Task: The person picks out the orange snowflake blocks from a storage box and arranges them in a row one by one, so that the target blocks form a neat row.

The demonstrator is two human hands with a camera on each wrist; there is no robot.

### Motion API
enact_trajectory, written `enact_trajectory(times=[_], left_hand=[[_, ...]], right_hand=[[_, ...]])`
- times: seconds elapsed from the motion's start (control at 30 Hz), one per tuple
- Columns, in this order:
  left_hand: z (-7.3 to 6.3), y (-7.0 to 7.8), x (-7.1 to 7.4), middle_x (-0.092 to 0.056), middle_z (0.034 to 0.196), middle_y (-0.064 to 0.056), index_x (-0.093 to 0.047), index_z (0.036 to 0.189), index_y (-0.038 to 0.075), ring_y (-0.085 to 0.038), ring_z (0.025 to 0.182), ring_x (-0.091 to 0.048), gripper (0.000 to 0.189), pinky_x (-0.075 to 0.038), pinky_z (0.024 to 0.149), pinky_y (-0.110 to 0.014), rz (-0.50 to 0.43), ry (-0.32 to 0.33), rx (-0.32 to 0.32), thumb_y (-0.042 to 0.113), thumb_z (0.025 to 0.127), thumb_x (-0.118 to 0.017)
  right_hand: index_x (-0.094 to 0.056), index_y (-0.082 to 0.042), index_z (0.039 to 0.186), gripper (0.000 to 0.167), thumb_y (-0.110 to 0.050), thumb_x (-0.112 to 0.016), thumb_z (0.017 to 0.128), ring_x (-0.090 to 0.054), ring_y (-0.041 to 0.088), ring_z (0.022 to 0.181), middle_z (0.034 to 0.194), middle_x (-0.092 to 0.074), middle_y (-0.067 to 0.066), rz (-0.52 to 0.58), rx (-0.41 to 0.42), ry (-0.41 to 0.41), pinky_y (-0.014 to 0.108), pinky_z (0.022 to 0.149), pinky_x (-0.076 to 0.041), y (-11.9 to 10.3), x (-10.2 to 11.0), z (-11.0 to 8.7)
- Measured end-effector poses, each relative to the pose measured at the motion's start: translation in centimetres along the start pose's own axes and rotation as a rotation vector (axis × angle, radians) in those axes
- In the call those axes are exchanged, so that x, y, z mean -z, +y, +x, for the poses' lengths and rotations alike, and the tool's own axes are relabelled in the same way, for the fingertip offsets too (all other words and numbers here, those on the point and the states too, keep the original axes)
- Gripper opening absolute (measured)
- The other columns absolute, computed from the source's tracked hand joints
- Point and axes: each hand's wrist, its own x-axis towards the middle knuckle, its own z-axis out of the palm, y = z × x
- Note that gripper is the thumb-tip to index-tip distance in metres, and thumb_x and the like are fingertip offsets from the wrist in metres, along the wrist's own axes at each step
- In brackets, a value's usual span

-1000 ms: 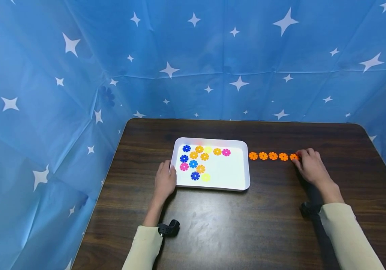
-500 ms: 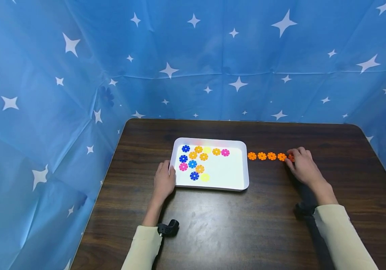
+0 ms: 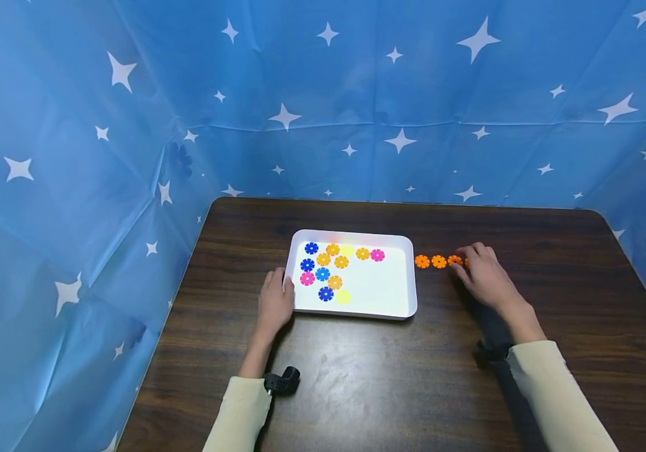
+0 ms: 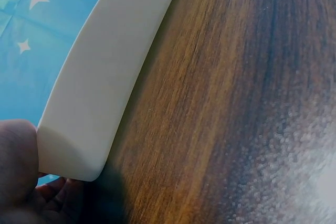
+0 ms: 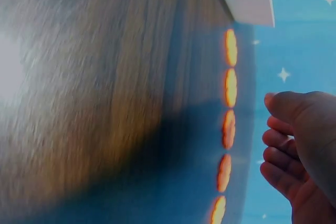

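Note:
My left hand (image 3: 275, 302) grips the left side of a white rectangular tray (image 3: 393, 295), and the left wrist view shows the thumb against the tray's corner. Flat plastic snowflake discs in dark blue (image 3: 326, 294), light blue, orange (image 3: 335, 282), pink (image 3: 377, 255) and yellow lie inside it, mostly toward its left half. Right of the tray, several orange snowflake discs (image 3: 439, 262) form a straight row on the table. Over the row's right part hovers my right hand (image 3: 488, 276), fingers loosely bent, covering some discs in the head view. From the right wrist, nothing shows between thumb and fingers.
The dark wood table (image 3: 345, 389) has rounded back corners. Behind it and along the left hangs a blue curtain (image 3: 323, 81) with white stars. A black wrist device (image 3: 282, 382) sits on the left wrist.
My right hand has moved left along the orange row, from its right end toward the middle. My left hand keeps its grip on the tray, which has not moved.

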Motion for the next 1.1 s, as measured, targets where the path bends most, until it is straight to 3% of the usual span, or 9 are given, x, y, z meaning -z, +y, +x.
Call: enact_trajectory(times=[0.3, 0.67, 1.1], left_hand=[[-0.1, 0.0, 0.0, -0.061, 0.123, -0.024, -0.056, 0.133, -0.002, -0.041, 0.113, -0.062, 0.038, -0.05, 0.099, -0.054, -0.009, 0.0, 0.003, 0.021, 0.107, -0.044], [-0.1, -0.2, 0.0, -0.061, 0.122, -0.023, -0.056, 0.134, -0.002, -0.04, 0.113, -0.063, 0.039, -0.05, 0.097, -0.053, -0.005, -0.007, 0.005, 0.022, 0.107, -0.044], [0.0, -0.1, 0.0, -0.061, 0.122, -0.022, -0.056, 0.134, -0.001, -0.038, 0.109, -0.063, 0.038, -0.05, 0.095, -0.053, -0.012, -0.011, 0.015, 0.022, 0.107, -0.043]], right_hand=[[-0.057, 0.005, 0.133, 0.04, -0.024, -0.057, 0.104, -0.048, 0.041, 0.117, 0.128, -0.055, 0.025, 0.024, -0.007, -0.049, 0.057, 0.101, -0.047, -2.4, -0.5, 1.2], [-0.057, 0.001, 0.135, 0.041, -0.027, -0.056, 0.105, -0.051, 0.04, 0.124, 0.133, -0.057, 0.022, 0.085, 0.046, -0.074, 0.057, 0.105, -0.048, -5.4, -0.9, 2.5], [-0.059, -0.001, 0.135, 0.043, -0.028, -0.061, 0.102, -0.053, 0.035, 0.117, 0.13, -0.06, 0.019, 0.077, 0.105, -0.062, 0.052, 0.102, -0.052, -8.0, -1.7, 3.9]])
